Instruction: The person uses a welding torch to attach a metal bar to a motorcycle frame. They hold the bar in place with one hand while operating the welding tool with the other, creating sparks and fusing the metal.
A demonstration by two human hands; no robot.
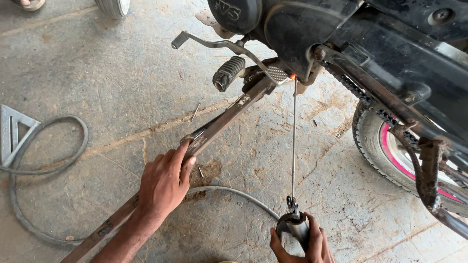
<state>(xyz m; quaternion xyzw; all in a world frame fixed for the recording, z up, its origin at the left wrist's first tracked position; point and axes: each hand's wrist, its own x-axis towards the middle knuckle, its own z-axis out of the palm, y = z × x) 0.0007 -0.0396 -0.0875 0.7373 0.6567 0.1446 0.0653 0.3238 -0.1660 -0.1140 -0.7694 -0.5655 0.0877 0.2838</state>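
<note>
My left hand (165, 182) grips a long rusty metal bar (219, 124) that slants from the lower left up to the underside of a black motorcycle (312, 29). My right hand (307, 241) is closed around a dark torch handle (294, 226) at the bottom. From it a thin straight rod (293, 141) rises to a small orange glowing point (293, 76) beside the footrest bracket. A ribbed rubber footpeg (227, 73) and a gear lever (209, 43) stick out just left of that point.
The rear wheel (390, 151) with a pink rim and a drive chain (356, 90) are on the right. A grey hose (44, 165) loops over the concrete floor at left, past a metal triangle frame (12, 131). Another tyre (113, 7) shows at the top.
</note>
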